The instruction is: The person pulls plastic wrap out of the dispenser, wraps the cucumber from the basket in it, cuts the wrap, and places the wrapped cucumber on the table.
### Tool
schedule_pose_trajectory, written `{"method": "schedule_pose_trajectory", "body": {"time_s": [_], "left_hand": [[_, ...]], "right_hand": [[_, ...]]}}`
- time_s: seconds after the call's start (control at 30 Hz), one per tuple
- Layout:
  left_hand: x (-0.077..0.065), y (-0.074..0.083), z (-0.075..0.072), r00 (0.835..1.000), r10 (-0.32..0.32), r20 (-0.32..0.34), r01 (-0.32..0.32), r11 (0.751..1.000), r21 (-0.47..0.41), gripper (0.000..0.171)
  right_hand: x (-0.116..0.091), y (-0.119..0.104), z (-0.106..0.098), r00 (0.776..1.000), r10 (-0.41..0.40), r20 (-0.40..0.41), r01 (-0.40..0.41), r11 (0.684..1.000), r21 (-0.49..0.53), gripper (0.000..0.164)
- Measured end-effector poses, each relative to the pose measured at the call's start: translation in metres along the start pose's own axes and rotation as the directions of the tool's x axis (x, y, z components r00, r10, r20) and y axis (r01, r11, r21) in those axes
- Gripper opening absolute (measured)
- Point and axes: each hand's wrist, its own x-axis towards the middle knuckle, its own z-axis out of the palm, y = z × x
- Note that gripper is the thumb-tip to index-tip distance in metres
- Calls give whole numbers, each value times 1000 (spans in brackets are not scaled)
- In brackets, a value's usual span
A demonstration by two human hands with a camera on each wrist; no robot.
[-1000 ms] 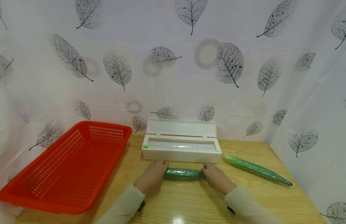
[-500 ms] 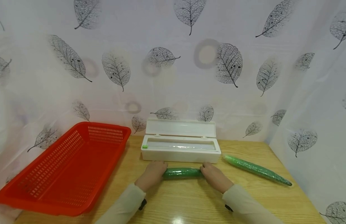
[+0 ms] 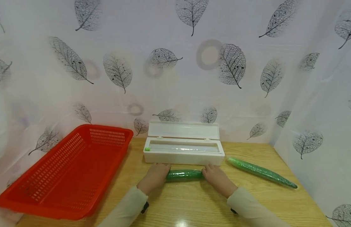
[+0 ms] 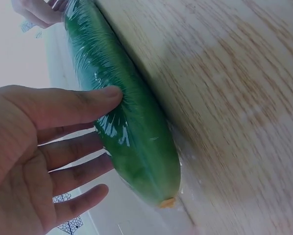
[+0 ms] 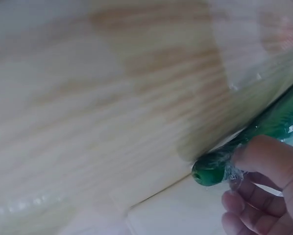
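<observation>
A green cucumber (image 3: 184,175) wrapped in shiny clear film lies crosswise on the wooden table, in front of a white cling film dispenser (image 3: 184,158). My left hand (image 3: 155,177) holds its left end; in the left wrist view the thumb (image 4: 105,97) presses on the wrapped skin and the fingers reach behind. At the other end, my right hand (image 3: 219,179) grips the cucumber between thumb and fingers. Crinkled film (image 5: 233,171) bunches at those fingertips in the right wrist view, and the cucumber's dark tip (image 5: 209,172) sticks out past them.
A second film-wrapped cucumber (image 3: 261,172) lies slantwise at the right. The large red basket (image 3: 93,206) stands at the left. Behind the dispenser's raised lid (image 3: 183,130) hangs a leaf-print curtain (image 3: 155,91).
My right hand has shifted slightly left along the cucumber, so a little less of it shows between the hands. My left hand keeps its place at the left end.
</observation>
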Motion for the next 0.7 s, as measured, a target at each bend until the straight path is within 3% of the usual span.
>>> {"method": "schedule_pose_trajectory", "body": {"time_s": [0.17,0.4,0.7], "left_hand": [[0,1,0,1000,6,28,-7,999,45,28],[3,2,-3,999,42,14,-44,993,109,30],[7,0,0,998,41,56,-48,992,120,31]], "right_hand": [[-1,0,1,999,-36,11,37,999,-18,21],[-1,3,4,997,-74,-35,72,996,-56,20],[0,7,7,992,-109,-59,105,992,-75,20]]}}
